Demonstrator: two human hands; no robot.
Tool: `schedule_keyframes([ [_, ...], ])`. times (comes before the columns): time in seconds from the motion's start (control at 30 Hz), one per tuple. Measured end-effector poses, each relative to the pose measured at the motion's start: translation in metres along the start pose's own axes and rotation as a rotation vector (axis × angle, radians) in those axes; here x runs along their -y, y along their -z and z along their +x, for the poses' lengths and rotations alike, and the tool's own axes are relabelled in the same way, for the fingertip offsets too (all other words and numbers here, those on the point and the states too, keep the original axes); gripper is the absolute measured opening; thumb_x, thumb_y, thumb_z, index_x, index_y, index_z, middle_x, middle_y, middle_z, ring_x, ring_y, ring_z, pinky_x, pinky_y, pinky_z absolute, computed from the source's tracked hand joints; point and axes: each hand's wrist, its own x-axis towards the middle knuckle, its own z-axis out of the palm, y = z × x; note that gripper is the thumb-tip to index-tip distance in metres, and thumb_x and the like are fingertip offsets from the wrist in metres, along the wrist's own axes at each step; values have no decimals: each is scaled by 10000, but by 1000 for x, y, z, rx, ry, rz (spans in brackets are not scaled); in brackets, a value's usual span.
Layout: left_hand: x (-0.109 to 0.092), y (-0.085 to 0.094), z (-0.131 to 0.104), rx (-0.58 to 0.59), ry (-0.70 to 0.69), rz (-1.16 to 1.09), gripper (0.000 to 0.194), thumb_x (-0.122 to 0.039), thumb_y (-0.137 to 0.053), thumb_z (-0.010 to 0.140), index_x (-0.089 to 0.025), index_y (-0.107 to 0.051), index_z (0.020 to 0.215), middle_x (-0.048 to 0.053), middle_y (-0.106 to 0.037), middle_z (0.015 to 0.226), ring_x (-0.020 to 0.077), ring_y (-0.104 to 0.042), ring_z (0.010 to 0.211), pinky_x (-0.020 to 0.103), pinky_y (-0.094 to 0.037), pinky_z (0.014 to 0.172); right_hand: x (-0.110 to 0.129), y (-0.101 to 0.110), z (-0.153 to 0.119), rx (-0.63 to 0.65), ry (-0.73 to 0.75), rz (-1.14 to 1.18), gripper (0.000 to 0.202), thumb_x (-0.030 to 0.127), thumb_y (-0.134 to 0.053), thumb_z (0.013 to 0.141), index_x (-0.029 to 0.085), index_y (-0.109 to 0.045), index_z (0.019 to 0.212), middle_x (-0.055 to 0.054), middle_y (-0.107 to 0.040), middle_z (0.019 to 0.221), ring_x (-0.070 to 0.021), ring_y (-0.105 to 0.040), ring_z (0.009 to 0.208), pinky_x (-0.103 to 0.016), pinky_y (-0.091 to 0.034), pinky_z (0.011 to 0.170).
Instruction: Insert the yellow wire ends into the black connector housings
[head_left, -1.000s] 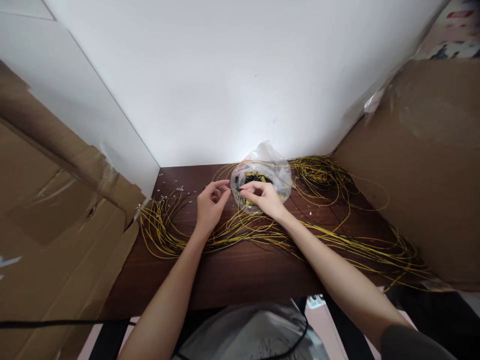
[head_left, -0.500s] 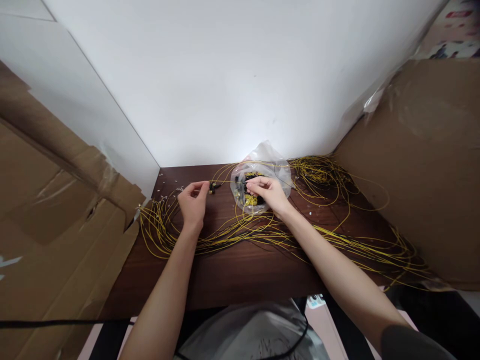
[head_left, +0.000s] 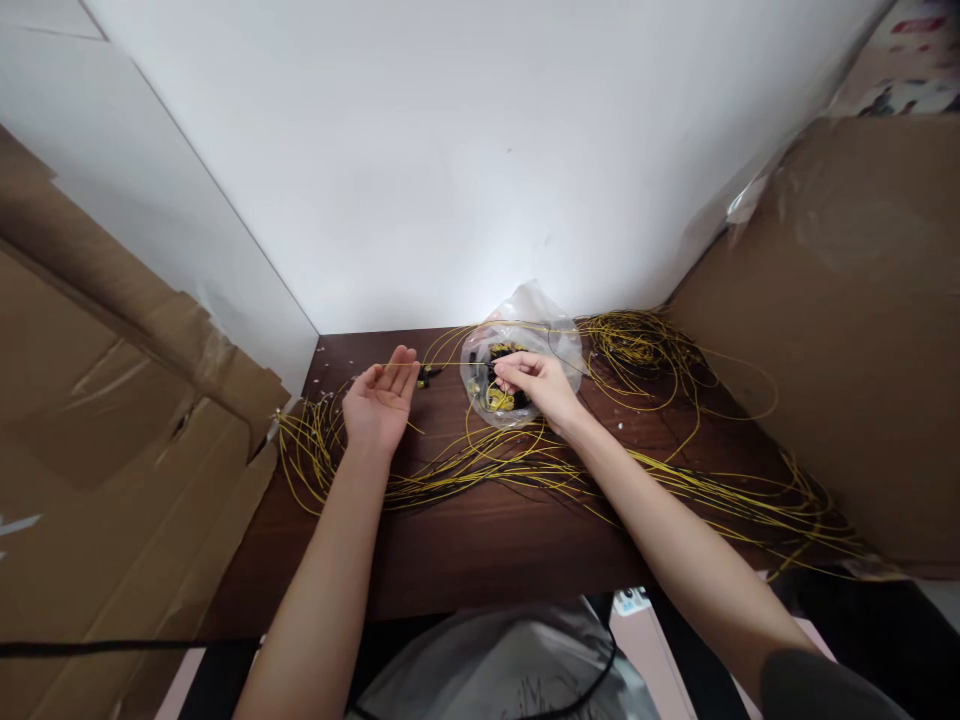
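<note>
My left hand point(head_left: 381, 405) is turned palm up with its fingers stretched out. A thin yellow wire point(head_left: 442, 364) runs across those fingers to my right hand point(head_left: 532, 385), whose thumb and fingertips pinch its dark end. Behind and below the right fingertips lies a clear plastic bag point(head_left: 566, 350) with black and yellow pieces point(head_left: 501, 400) inside. Small black connectors point(head_left: 426, 378) rest on the dark wooden surface just right of my left hand. Long yellow and black wires point(head_left: 450, 485) stretch in a loose bundle under both forearms.
A tangled coil of yellow wire point(head_left: 626, 340) lies at the back right. Cardboard point(head_left: 112, 450) flanks the left side and more cardboard point(head_left: 840, 330) the right. A white wall point(head_left: 480, 170) stands behind. A greyish plastic bag point(head_left: 495, 665) is below the front edge.
My left hand has opened from a pinch, turned palm up and shifted slightly left. A loose wire end now shows beside it. My right hand has stayed almost still.
</note>
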Motion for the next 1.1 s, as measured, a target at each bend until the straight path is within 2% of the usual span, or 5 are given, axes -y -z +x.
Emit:
schedule_keyframes([
  [0.27, -4, -2, -5, 160, 51, 84, 76, -127, -480, 715, -155, -452, 650, -66, -403, 462, 34, -320, 353, 154, -317, 387, 0, 1, 0, 0, -5, 5, 214, 325, -701, 640, 149, -677, 759, -2, -623, 601, -95, -532, 557, -238, -406, 544],
  [0.47, 8, 0, -7, 98, -363, 734, 45, -207, -533, 715, -174, -503, 724, -40, -507, 529, 70, -352, 411, 187, -254, 408, 1, 1, 0, 3, -15, 4, 211, 323, -701, 638, 148, -676, 753, -6, -629, 600, -107, -547, 564, -251, -422, 555],
  [0.7, 17, 6, -11, 453, -835, 1610, 157, -247, -514, 803, -194, -661, 817, 30, -659, 776, 180, -456, 732, 298, -360, 674, 0, 3, 2, -31, -77, 60, 203, 316, -705, 628, 153, -669, 744, -27, -660, 648, -121, -590, 610, -256, -449, 579],
  [0.83, 18, 8, -10, 512, -832, 1644, 179, -288, -522, 810, -194, -671, 781, 35, -652, 761, 182, -462, 738, 309, -357, 693, 0, 3, 2, -39, -84, 51, 204, 318, -698, 633, 156, -669, 753, -31, -665, 664, -125, -598, 619, -262, -460, 586],
  [1.1, 17, 8, -1, 229, -523, 1077, 212, -345, -598, 730, -147, -660, 774, 30, -638, 718, 137, -553, 681, 250, -403, 650, 1, 4, 1, -66, -88, 35, 192, 307, -694, 634, 162, -671, 757, -35, -669, 667, -139, -621, 650, -265, -475, 589],
])
